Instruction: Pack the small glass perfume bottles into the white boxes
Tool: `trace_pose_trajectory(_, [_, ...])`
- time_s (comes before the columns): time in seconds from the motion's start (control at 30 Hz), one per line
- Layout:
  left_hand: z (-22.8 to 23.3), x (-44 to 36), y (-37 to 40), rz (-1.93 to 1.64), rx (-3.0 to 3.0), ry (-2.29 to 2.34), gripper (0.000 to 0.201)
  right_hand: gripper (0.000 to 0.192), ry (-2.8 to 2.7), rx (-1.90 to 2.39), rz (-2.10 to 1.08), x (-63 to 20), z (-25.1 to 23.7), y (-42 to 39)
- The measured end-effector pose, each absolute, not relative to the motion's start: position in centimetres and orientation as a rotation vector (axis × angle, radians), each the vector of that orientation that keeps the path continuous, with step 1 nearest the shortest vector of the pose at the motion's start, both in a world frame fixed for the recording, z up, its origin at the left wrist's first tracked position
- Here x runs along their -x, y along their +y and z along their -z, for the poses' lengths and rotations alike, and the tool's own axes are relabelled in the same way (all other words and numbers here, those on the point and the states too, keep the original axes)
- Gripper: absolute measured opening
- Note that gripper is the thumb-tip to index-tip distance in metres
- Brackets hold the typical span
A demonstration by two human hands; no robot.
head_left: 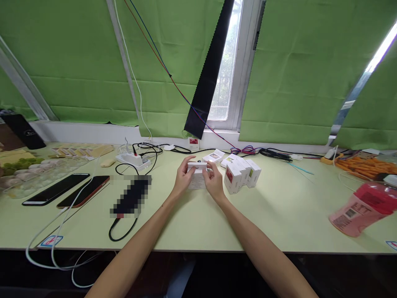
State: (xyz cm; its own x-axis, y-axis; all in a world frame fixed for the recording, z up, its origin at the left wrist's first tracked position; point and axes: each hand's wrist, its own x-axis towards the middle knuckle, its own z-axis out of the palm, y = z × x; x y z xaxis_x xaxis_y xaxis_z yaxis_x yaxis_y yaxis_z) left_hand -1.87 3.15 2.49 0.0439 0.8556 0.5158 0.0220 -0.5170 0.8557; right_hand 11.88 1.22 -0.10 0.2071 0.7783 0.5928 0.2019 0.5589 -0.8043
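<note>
White carton (197, 177), small, held upright over table centre, both hands on it. Left hand (183, 179) grips left side, thumb up at top flap; right hand (213, 180) grips right side, fingers (208, 170) curled narrow at top edge. Top flap looks open w/ a small dark item showing at the mouth; contents otherwise not readable.

Near edge of pale green table (279, 215): white cable (58, 231) looping off the front, black cable (122, 231) curling under a blurred-out dark device (132, 196). Left of that, two phones lying flat, side by side: black one (56, 189), red-edged one (83, 191). Far right, pink bottle (359, 209) lying on its side, well apart from hands.

Just right of carton: cluster of like white boxes (240, 174) standing, touching each other, red/green marks on faces; one flat box (214, 156) behind hands. Nothing between hands and cluster.

Mid-left: clear tray (37, 176) w/ pale round pieces in rows. Behind it, tan flat packs (80, 150). White power strip (133, 160) w/ plugs, black leads running right along back edge. Right back: orange sticks (366, 165) in a heap.

Back: white sill, green blinds (297, 70) over window (228, 62), black strip (209, 70) hanging slantwise, red + blue wires (161, 62) crossing down to table.
</note>
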Motion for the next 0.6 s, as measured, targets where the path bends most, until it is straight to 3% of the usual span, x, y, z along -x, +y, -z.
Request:
trace_pose_trajectory(0.1, [-2.70,2.00,3.21,-1.553,-1.676,0.891,0.018,0.027,-1.357,0.930,-0.481,-11.94,0.07,1.24])
trace_pose_trajectory(0.17, [-2.82,2.14,3.13,-1.545,-1.693,0.893,0.015,0.025,-1.358,0.927,-0.479,-11.97,0.07,1.25])
trace_pose_trajectory(0.6, [-2.76,2.61,3.08,-1.459,-1.864,0.900,0.034,0.033,-1.351,0.888,-0.464,-12.05,0.22,1.37])
